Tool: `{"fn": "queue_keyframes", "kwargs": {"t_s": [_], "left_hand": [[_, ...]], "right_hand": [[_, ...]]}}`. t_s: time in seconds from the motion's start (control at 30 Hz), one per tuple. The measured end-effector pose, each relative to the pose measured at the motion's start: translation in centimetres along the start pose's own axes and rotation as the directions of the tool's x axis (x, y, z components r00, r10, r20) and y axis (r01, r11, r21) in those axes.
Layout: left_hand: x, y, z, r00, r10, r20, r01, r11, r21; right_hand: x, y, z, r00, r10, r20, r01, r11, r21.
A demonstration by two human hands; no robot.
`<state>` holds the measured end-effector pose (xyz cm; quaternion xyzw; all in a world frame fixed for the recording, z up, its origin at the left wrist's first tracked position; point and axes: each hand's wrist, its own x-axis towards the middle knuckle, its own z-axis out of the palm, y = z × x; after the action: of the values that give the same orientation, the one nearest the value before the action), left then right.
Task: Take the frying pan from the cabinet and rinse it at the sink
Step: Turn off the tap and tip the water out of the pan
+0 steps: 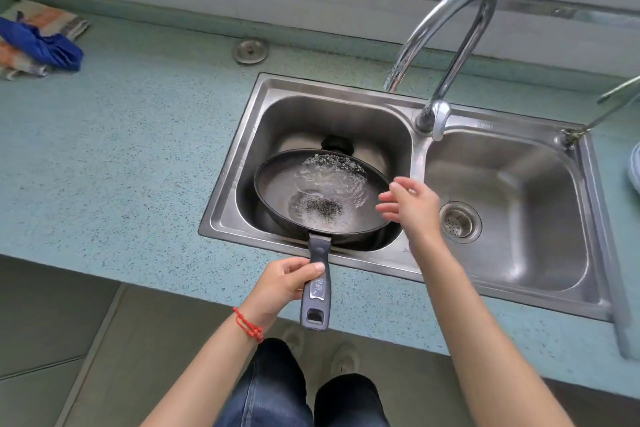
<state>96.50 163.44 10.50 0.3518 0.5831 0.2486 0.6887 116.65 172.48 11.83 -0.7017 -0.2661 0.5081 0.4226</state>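
Nearest the front edge of the speckled blue-green stone countertop, the left hand, a red beaded cord at its wrist, is wrapped around the dark grey plastic handle of the round black non-stick frying pan, thumb laid along the top of the grip; the handle's long axis runs from the person straight out over the counter's front edge, and the pan's bowl hangs inside the left basin of the double stainless-steel sink, tilted a little and holding a shallow pool of clear water with a patch of dark specks near its middle. The right hand hovers just beside the pan's right rim, above the divider between the basins, fingers spread loosely and gripping nothing; whether its fingertips touch the rim I cannot tell. It is the nearer hand to the pan's wet inside, which lies to its left, so a rub or swirl would probably fall to it. Beyond, the curved chrome gooseneck tap rises from the sink's back edge, its spout over the left basin; no stream is plainly visible. At the counter's far left corner lies a crumpled blue cloth on folded printed paper
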Motion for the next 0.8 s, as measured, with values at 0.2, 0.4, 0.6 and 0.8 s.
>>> {"fn": "queue_keyframes", "kwargs": {"t_s": [0.2, 0.4, 0.6, 0.8], "left_hand": [[0.0, 0.0, 0.2, 1.000, 0.014, 0.002, -0.014, 0.999, -0.046], [-0.1, 0.1, 0.4, 1.000, 0.013, 0.001, -0.013, 0.994, -0.111], [-0.3, 0.0, 0.1, 1.000, -0.021, 0.016, 0.024, 0.982, -0.190], [-0.4, 0.5, 0.3, 0.994, -0.031, 0.108, 0.057, 0.969, -0.242]], "right_hand": [[-11.0, 2.1, 1.9, 0.981, 0.114, 0.154, -0.063, 0.951, -0.301], [-14.7, 2.3, 3.6, 0.911, 0.316, 0.265, -0.197, 0.898, -0.393], [-14.7, 2.6, 5.5, 0.845, 0.366, 0.391, -0.400, 0.916, 0.008], [-14.7, 3.6, 4.8, 0.895, 0.249, 0.371, -0.287, 0.957, 0.052]]}}
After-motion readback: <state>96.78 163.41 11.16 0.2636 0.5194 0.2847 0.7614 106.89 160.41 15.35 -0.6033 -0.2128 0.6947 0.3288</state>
